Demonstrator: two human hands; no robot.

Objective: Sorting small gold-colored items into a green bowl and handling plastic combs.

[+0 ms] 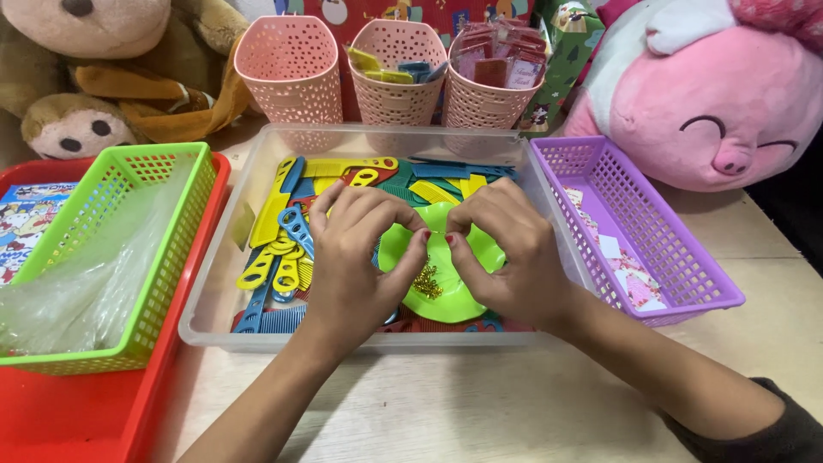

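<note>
- Left hand (pixel 356 257) and right hand (pixel 506 253) meet over a green dish (pixel 467 296); fingertips of both pinch together on something thin between them, too small to make out.
- Green dish sits in a clear plastic tray (pixel 214 291), on a pile of coloured combs (pixel 283 249); small gold pins (pixel 426 280) lie in the dish, just under the hands.
- Green basket (pixel 163 249) to the left holds clear plastic bags (pixel 77 283).
- Purple basket (pixel 677 257) on the right.
- Three pink cups (pixel 291 64) behind the tray.

What the fingertips (pixel 426 237) pinch is too small to tell. The hands hide part of the green dish (pixel 467 296). The red tray (pixel 77 411) is cut off at the left edge.
</note>
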